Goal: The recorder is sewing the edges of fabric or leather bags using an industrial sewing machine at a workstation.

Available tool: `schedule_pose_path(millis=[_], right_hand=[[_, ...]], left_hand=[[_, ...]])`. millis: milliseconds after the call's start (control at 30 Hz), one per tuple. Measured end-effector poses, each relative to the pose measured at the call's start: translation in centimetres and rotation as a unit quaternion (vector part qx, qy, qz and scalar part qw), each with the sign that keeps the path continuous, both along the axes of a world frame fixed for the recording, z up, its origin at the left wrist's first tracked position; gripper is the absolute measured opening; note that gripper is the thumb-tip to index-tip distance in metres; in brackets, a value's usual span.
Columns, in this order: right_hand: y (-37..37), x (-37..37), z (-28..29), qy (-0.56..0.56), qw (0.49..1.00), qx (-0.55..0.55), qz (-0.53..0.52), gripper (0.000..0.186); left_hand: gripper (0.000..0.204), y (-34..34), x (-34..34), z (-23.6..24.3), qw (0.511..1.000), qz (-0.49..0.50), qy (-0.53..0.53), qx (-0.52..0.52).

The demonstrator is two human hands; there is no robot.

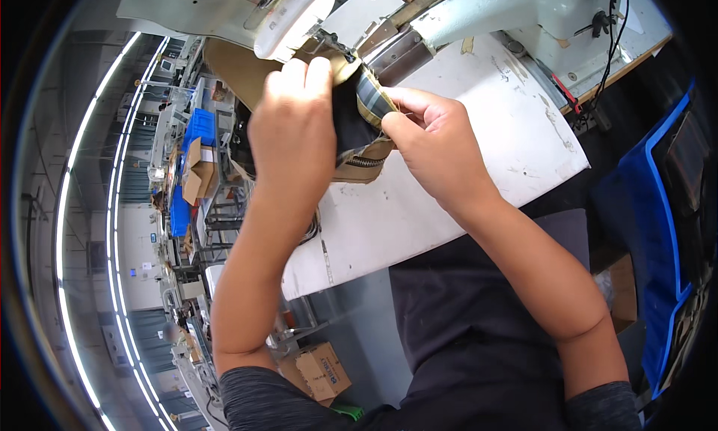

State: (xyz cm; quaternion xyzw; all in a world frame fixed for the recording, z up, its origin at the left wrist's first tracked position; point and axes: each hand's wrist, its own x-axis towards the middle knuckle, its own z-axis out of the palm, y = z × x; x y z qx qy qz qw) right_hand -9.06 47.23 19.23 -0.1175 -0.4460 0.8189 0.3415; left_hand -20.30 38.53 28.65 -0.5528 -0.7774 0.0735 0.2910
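Dark sleeves (262,402), left hand (293,136) and right hand (441,147) grasping tan fabric (368,171), scuffed white tabletop (374,225), long ceiling lights (60,244)

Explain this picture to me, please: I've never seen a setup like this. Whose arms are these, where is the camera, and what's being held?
There is no robot here, only a person's two bare hands. The single picture comes from a wide fisheye camera on that person's head, looking down, so straight edges bend near the rim. The forearms reach up from the lower edge.

The right hand pinches the edge of a tan fabric piece with a dark inside and a metal zipper, beside a blue-grey plaid strip. The left hand is at the same piece; its exact grip is hidden. Both work close to a pale industrial sewing machine, which stands on a worn white tabletop.
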Motion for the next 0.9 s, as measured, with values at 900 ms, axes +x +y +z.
schedule_pose_path(millis=[900], right_hand=[[2.4, 0.3, 0.1, -0.038, 0.994, -0.013, 0.100, 0.041]], left_hand=[[0.040, -0.1, -3.5, 3.0, 0.969, -0.197, -0.124, -0.082]])
